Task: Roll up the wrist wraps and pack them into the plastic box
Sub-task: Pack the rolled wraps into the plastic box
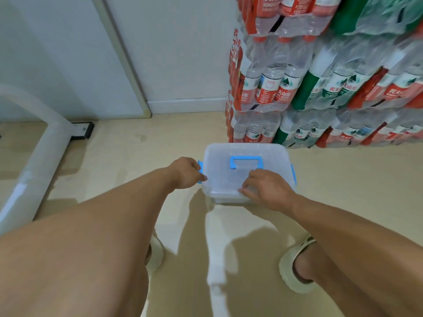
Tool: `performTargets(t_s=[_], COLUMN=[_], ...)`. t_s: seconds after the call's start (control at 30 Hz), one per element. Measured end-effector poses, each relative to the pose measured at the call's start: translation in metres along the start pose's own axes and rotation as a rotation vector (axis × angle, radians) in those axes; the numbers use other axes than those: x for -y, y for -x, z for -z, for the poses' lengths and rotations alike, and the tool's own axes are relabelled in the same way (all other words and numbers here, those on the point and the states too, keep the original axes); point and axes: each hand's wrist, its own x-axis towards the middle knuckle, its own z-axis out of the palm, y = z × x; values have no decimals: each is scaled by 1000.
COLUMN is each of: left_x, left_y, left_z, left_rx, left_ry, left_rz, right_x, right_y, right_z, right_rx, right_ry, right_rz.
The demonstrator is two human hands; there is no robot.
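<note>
Feet: at the bottom of the frame, pale slippers (pixel 295 268) stand on the beige floor (pixel 114 156), either side of the centre line.
Right hand: the right hand (pixel 267 191) lies on the near right part of the lid, fingers bent and spread, tips pressing down on the clear plastic; it grips nothing that I can see.
Left hand: the left hand (pixel 185 172) is at the box's left side, fingers curled at the blue latch (pixel 200 171); whether it is pinching the latch or only touching it, I cannot tell.
Plastic box: the plastic box (pixel 247 156) sits on the floor at centre frame, just beyond the hands, lid on, blue carry handle (pixel 246 164) lying flat on top.
Step in hand: looks like unlatching the lid. I'd keep the right palm steady on top so the box doesn't skid, flip the left clip outward, then do the right clip (pixel 294 177).
Long axis: runs left to right across the frame, with a latch at each short end; the handle's bar lies toward the far side.
Wrist wraps: none in view.
Beyond: stacked water bottle packs (pixel 320 76) fill the upper right, close behind the box; a white wall (pixel 183 53) upper left.
</note>
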Motion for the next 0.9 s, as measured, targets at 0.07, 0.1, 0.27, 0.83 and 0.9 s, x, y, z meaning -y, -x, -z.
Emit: performTargets(t_s=[0.07, 0.1, 0.27, 0.83, 0.9], left_x=[-5, -7, -8, 9, 10], left_y=[-7, -11, -32, -82, -81], left_z=[-1, -3, -31, -85, -87], left_rx=[-18, -36, -81, -108, -99], left_ry=[81, 133, 366, 645, 650], left_rz=[9, 23, 170, 451, 456], right_x=[-21, -33, -84, -74, -71], right_y=[0, 1, 10, -1, -2], right_z=[1, 3, 3, -11, -12], right_rx=[-197, -273, -215, -308, -313], right_ry=[-98, -127, -632, -809, -820], right_rz=[-224, -385, -1072, -1079, -1095])
